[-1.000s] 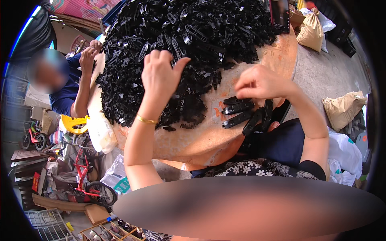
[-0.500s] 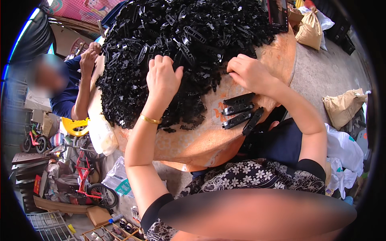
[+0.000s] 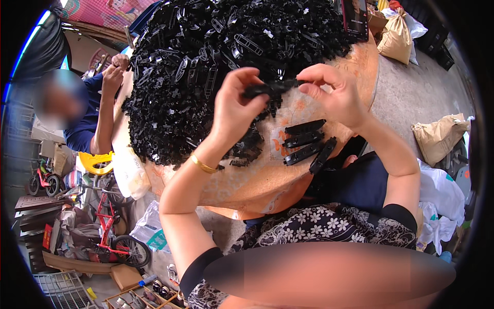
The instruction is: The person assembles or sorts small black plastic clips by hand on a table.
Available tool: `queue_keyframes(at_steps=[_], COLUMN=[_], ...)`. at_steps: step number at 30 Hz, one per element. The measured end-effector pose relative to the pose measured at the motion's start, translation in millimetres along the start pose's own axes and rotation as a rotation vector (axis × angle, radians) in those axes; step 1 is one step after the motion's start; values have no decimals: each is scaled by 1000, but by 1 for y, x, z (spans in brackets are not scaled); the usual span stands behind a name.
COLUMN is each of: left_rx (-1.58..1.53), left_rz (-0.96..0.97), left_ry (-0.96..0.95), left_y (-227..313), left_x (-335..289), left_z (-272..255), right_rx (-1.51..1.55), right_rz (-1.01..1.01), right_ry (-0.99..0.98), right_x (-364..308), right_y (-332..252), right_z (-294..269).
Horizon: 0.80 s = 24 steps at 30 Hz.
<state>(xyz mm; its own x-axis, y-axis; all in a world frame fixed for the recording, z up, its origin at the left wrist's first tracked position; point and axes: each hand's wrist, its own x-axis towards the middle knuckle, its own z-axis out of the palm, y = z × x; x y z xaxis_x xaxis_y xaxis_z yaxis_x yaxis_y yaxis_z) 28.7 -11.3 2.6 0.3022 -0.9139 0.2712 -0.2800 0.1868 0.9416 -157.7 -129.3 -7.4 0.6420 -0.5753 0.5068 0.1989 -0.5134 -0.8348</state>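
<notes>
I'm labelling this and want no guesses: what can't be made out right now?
In the head view:
Black part between left hand and right hand, one piece or several: blurred, partly covered by both.
Far edge of pile: cut off at the top.
What the co-worker's hands hold, if anything: too small.

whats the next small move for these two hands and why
Probably hold the left hand steady and ease the right hand inward to line things up: dark plastic seems to span both sets of fingertips by the black pile, though blur hides whether it is one piece or two.
</notes>
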Motion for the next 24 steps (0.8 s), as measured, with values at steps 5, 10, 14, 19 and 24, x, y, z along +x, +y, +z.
queue_keyframes(at_steps=[5,10,14,19,24], left_rx=[-143,-203,-302,-447,-399], left_rz=[-226,-324,-339,-364,-345], left_ry=[-79,-138,-159,-164,-146], left_y=[-7,0,-6,-10,-2], left_x=[-10,-12,-13,-14,-14], left_z=[13,14,10,10,13], right_rx=[-176,-147,-145,-218,24], right_rz=[-242,-205,-170,-244,-5], right_ry=[-17,-34,-68,-69,-9], right_x=[-1,-2,-3,-3,-9], right_y=[0,3,1,1,-7], right_z=[10,13,16,14,16])
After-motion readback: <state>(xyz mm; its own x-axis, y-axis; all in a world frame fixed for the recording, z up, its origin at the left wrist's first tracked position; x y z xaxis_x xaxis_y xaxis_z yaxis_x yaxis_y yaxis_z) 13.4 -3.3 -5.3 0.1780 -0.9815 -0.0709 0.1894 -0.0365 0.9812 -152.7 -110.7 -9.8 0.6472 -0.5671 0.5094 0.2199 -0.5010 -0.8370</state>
